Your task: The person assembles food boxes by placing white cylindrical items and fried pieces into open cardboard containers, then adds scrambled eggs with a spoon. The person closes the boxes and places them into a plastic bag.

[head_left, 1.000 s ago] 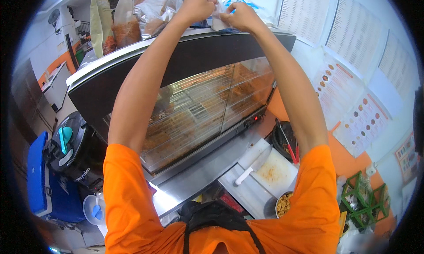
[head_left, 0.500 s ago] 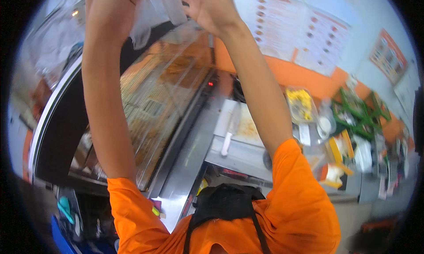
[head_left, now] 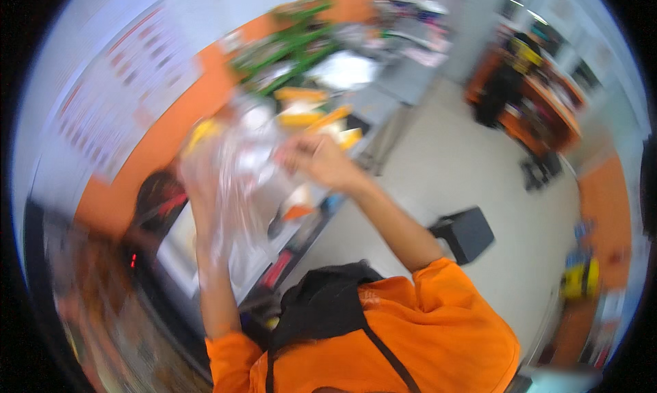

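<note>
Head view: hands point(head_left: 318, 162) now lower, bag point(head_left: 236, 194) (clear) spread wider

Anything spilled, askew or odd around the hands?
No spill or damage shows, though the picture is blurred. The yellow boxes on the counter sit at mixed angles, which looks untidy. The clear plastic bag by the right hand looks crumpled.
</note>
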Demonstrator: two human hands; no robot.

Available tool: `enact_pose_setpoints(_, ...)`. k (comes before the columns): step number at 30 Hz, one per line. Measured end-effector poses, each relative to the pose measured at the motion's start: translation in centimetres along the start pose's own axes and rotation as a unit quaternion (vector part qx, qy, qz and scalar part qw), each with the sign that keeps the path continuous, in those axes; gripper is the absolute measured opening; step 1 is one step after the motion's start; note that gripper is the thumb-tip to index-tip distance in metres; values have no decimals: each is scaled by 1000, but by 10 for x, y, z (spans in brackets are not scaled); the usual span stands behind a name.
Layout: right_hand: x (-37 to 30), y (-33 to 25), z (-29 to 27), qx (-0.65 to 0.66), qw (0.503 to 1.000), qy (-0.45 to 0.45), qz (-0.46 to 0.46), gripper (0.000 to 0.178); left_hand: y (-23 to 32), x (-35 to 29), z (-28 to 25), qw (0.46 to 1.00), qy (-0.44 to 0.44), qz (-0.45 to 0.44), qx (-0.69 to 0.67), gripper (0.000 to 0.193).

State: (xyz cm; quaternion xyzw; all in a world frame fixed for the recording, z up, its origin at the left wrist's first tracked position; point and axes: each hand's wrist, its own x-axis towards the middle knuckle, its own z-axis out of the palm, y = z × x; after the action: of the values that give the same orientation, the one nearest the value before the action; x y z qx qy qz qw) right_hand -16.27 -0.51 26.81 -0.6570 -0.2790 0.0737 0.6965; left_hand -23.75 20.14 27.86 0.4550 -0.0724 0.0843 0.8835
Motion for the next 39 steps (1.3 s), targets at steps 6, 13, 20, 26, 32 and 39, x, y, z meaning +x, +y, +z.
enact_pose_setpoints(6, -162, 29, -124, -118, 975, 111, 154, 21, -173, -20, 75, 919, -182, -191, 294, 45)
enact_pose_setpoints(13, -283, 43, -182, 35, 897, 375, 232, 18, -313, -4, 133, 843, -362, -233, 323, 35)
enact_pose_setpoints(20, -317, 81, -174, 62, 835, 496, 229, 22, -305, -44, 164, 797, -324, 125, 494, 43)
enact_pose_setpoints(26, -282, 109, -157, 29, 824, 486, 289, 27, -329, -61, 169, 865, -310, -284, 274, 37)
enact_pose_setpoints(32, -275, 117, -177, -56, 901, 358, 240, 23, -327, -53, 105, 871, -204, -223, 387, 25)
enact_pose_setpoints(39, -211, 128, -163, -97, 953, 182, 223, 15, -313, -49, 105, 952, -67, -241, 179, 14)
